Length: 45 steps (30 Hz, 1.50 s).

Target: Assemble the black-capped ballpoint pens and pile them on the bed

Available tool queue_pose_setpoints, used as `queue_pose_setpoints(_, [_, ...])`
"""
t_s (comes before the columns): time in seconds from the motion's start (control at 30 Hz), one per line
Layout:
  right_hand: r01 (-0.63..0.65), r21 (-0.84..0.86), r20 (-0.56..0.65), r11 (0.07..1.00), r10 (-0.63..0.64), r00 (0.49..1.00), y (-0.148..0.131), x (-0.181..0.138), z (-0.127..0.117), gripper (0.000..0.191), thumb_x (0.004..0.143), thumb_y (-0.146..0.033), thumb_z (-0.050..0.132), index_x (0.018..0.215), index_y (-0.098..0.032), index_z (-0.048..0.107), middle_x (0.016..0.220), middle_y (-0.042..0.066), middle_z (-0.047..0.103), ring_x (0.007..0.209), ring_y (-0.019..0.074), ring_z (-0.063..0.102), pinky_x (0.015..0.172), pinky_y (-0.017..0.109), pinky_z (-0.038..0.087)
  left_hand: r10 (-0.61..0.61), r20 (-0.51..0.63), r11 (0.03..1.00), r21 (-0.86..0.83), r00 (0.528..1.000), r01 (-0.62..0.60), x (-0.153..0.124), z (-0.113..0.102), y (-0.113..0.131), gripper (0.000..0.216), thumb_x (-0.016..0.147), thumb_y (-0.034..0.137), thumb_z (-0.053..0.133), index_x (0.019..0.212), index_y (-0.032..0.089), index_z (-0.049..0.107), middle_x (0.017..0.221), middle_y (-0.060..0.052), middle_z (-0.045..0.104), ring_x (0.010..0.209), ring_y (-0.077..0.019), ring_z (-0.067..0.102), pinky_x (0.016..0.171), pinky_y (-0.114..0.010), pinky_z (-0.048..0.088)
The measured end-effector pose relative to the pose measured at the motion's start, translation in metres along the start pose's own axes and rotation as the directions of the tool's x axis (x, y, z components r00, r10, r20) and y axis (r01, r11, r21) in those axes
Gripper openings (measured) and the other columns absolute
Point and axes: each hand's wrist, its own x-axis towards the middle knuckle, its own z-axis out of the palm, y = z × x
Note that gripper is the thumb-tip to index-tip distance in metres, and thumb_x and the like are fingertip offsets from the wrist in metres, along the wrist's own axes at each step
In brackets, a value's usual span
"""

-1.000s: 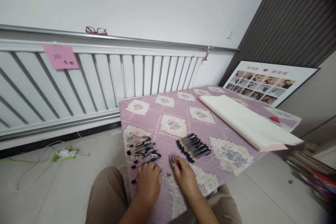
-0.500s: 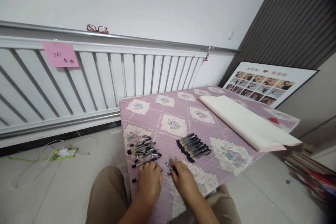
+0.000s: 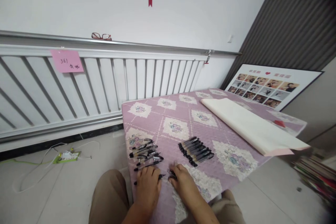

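My left hand (image 3: 148,187) rests near the front edge of the purple patterned table (image 3: 183,119), fingers curled over a black pen (image 3: 136,182) whose end sticks out to its left. My right hand (image 3: 182,183) lies close beside it, fingers pinched on a small black pen part (image 3: 171,174). The two hands nearly touch at the fingertips. Just beyond my left hand lies a loose pile of black pens (image 3: 145,151). Beyond my right hand lies a neat row of black pens (image 3: 195,149).
A folded cream sheet (image 3: 252,127) lies on the table's right side. A white radiator (image 3: 105,84) with a pink note (image 3: 67,61) lines the wall. A power strip (image 3: 67,156) lies on the floor at left, a photo board (image 3: 265,85) leans at right.
My right hand has drawn left and back with the small pen part until it meets my left hand. The camera view has tilted slightly.
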Motion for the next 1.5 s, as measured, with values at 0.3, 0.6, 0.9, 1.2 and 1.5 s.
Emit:
queue_pose_setpoints(0.3, [0.018, -0.150, 0.020, 0.988, -0.015, 1.000, 0.005, 0.007, 0.004, 0.022, 0.076, -0.013, 0.054, 0.093, -0.019, 0.067, 0.092, 0.010, 0.064, 0.091, 0.0234, 0.059, 0.081, 0.029, 0.043, -0.077, -0.024, 0.996, -0.054, 0.997, 0.076, -0.024, -0.008, -0.037, 0.030, 0.081, 0.013, 0.054, 0.105, 0.028, 0.064, 0.112, -0.003, 0.061, 0.105, -0.0210, 0.054, 0.092, -0.036, 0.039])
queue_pose_setpoints(0.6, [0.108, -0.204, 0.046, 0.973, -0.101, 0.994, 0.006, 0.021, 0.009, 0.027, 0.074, -0.007, 0.048, 0.091, -0.019, 0.065, 0.091, 0.010, 0.067, 0.087, 0.0219, 0.061, 0.079, 0.028, 0.043, -0.060, -0.057, 0.994, -0.098, 0.997, 0.055, -0.026, -0.003, -0.039, 0.024, 0.082, 0.012, 0.055, 0.094, 0.030, 0.066, 0.098, 0.000, 0.063, 0.095, -0.0208, 0.056, 0.087, -0.037, 0.040])
queue_pose_setpoints(0.9, [0.269, -0.067, 0.109, 0.961, -0.261, 0.959, -0.032, 0.045, 0.016, 0.024, 0.075, -0.009, 0.050, 0.092, -0.019, 0.064, 0.093, 0.006, 0.066, 0.088, 0.0196, 0.060, 0.079, 0.026, 0.043, -0.076, -0.105, 0.992, -0.106, 0.992, 0.065, -0.028, 0.001, -0.041, 0.023, 0.080, 0.009, 0.056, 0.092, 0.026, 0.064, 0.101, -0.001, 0.063, 0.096, -0.0213, 0.056, 0.086, -0.037, 0.039])
queue_pose_setpoints(1.2, [0.310, -0.021, 0.047, 0.950, -0.309, 0.950, -0.055, 0.046, 0.019, 0.030, 0.076, -0.011, 0.059, 0.104, -0.021, 0.063, 0.104, 0.007, 0.062, 0.101, 0.0224, 0.056, 0.087, 0.030, 0.043, -0.060, -0.137, 0.993, -0.106, 0.989, 0.046, -0.028, 0.004, -0.043, 0.025, 0.078, 0.006, 0.054, 0.091, 0.024, 0.064, 0.096, -0.003, 0.062, 0.094, -0.0214, 0.056, 0.084, -0.036, 0.042])
queue_pose_setpoints(1.5, [0.168, 0.037, -0.009, 0.985, -0.168, 0.986, 0.001, 0.003, 0.006, 0.017, 0.078, -0.015, 0.060, 0.093, -0.020, 0.064, 0.094, 0.007, 0.064, 0.091, 0.0223, 0.060, 0.081, 0.031, 0.046, -0.080, -0.084, 0.980, -0.191, 0.993, 0.063, -0.029, 0.002, -0.052, 0.020, 0.080, 0.008, 0.053, 0.091, 0.021, 0.062, 0.100, -0.004, 0.060, 0.097, -0.0216, 0.054, 0.087, -0.037, 0.041])
